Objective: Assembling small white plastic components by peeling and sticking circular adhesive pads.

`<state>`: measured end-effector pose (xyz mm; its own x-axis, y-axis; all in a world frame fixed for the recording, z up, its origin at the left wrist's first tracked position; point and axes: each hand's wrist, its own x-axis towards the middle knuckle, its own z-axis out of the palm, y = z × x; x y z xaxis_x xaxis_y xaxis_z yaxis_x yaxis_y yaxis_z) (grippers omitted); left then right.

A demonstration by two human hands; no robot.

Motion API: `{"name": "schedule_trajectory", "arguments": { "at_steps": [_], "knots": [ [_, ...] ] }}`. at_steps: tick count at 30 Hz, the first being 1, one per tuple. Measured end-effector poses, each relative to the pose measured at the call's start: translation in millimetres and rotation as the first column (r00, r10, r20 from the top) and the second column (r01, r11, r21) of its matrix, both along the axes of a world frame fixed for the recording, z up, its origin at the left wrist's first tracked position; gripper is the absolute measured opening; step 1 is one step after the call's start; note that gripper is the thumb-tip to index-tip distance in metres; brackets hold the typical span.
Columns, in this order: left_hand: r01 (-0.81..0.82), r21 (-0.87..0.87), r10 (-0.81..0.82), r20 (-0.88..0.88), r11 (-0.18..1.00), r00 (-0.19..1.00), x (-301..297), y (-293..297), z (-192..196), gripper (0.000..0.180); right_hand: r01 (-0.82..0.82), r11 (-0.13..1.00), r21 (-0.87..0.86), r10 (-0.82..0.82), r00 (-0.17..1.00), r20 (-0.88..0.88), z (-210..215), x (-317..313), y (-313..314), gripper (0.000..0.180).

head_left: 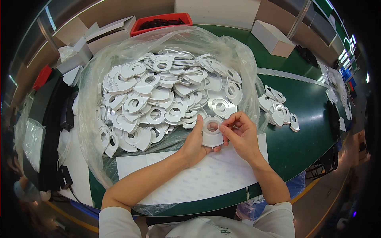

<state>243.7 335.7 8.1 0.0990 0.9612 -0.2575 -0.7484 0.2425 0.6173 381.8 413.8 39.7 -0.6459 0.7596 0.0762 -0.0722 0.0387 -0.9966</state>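
A white plastic part with a round hole (pixel 212 138) is held up over the near edge of the pile. My left hand (pixel 193 143) grips it from the left, thumb along its side and fingertips showing beneath. On its right edge, my right hand (pixel 241 134) has thumb and forefinger pinched together, touching the rim; whether something tiny sits between those fingertips cannot be made out. Beyond both hands, a large heap of similar white parts (pixel 152 89) lies on a clear plastic bag (pixel 91 131). A white sheet (pixel 174 180) is spread under my forearms.
A smaller group of white parts (pixel 276 107) lies on the green table (pixel 305 115) to the right. Behind the heap stand a red bin (pixel 160 20) with dark pieces, and an open carton (pixel 111 33). A white box (pixel 274 37) is at the back right.
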Motion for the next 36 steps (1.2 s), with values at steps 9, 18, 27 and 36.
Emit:
{"name": "schedule_trajectory", "arguments": {
  "at_steps": [9, 18, 27, 36],
  "knots": [
    [-0.009, 0.002, 0.009, 0.014, 1.0, 1.0, 0.7, -0.8, 0.8, 0.065, 0.007, 0.999, 0.038, -0.007, 1.0, 0.014, -1.9, 0.5, -1.4, 0.015],
    [0.005, 0.05, -0.003, -0.022, 0.999, 1.0, -0.1, -2.5, -0.6, 0.024, 0.037, 0.996, 0.076, -0.039, 0.999, 0.021, -4.5, -1.0, -2.9, 0.014],
    [-0.038, -0.017, 0.037, -0.045, 0.999, 0.998, 0.9, -4.6, -1.3, 0.016, 0.066, 0.98, 0.187, -0.077, 0.995, 0.055, -5.1, -1.6, -5.8, 0.014],
    [-0.096, 0.087, 0.104, -0.093, 0.992, 0.99, 4.4, -7.7, -0.5, 0.028, 0.143, 0.317, 0.938, -0.35, 0.936, -0.024, 8.4, -0.1, 1.1, 0.022]
  ]
}}
